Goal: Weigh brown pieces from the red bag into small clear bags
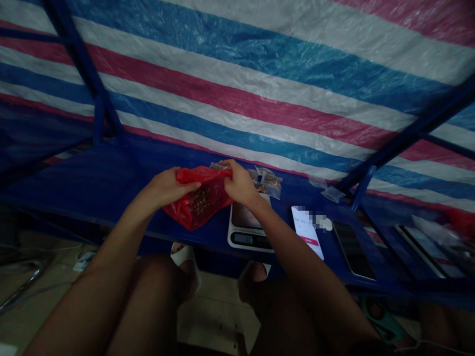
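A red plastic bag (pixel 185 210) with small brownish pieces inside sits on the blue surface in front of me. On its left rim, my left hand (pixel 171 187) is closed, the thumb lying over the edge. My right hand (pixel 239 184) grips the opposite rim between thumb and fingers, so the mouth is spread between both hands. Just right of the bag is a white digital scale (pixel 234 232), its display lit and its plate partly hidden by my right forearm. Behind the scale lie several small clear bags (pixel 272 180) with brownish contents.
Right of the scale are a phone with a lit screen (pixel 306 232), a small white object (pixel 324 223) and a dark phone (pixel 354 249). Clear empty bags (pixel 333 194) lie farther back. Blue metal posts (pixel 365 185) and a striped tarp (pixel 237 94) bound the surface.
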A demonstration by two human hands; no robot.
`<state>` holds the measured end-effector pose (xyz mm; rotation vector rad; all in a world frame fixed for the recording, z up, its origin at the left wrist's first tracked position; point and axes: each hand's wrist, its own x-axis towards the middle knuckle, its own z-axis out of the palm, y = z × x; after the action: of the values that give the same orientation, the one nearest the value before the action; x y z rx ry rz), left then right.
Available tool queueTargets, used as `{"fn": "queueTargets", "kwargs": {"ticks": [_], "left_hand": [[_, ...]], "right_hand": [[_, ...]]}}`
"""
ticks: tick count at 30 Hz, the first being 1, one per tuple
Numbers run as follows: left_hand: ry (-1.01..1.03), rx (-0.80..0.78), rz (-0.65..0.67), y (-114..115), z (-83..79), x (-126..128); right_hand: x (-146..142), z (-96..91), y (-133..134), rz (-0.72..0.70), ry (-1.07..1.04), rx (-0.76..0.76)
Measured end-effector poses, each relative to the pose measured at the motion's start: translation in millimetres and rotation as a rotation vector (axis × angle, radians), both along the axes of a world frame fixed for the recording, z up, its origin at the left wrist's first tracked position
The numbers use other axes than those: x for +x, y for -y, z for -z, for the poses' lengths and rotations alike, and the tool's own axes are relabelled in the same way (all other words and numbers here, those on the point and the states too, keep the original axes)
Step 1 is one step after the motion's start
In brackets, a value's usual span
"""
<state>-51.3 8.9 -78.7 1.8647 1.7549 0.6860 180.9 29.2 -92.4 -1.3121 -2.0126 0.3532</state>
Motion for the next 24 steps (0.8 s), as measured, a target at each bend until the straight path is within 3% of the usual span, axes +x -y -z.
{"fn": "queueTargets", "kwargs": {"ticks": [2,6,12,18,24], "left_hand": [[-0.087,-0.069,0.069,-7.5,-1.4,1.0],[-0.212,-0.022,0.002,-14.6,-0.2,8.2],[-0.035,0.066,0.081,-14.8,7.4,13.4],[-0.024,0.058,-0.033,-16.9,5.1,14.6],[0.138,0.069,0.037,-22.9,22.8,11.3]], "right_hand": [[-2.8,-1.1,1.3,-0.001,0.061,0.003],[-4.8,-6.0,5.4,-0.014,0.240,-0.016],[-4.7,-13.1,10.0,0.025,0.328,0.003],[-7.6,-18.3,14.0,0.054,0.370,0.031],[-9.4,-22.6,16.7,0.128,0.441,-0.038]]}}
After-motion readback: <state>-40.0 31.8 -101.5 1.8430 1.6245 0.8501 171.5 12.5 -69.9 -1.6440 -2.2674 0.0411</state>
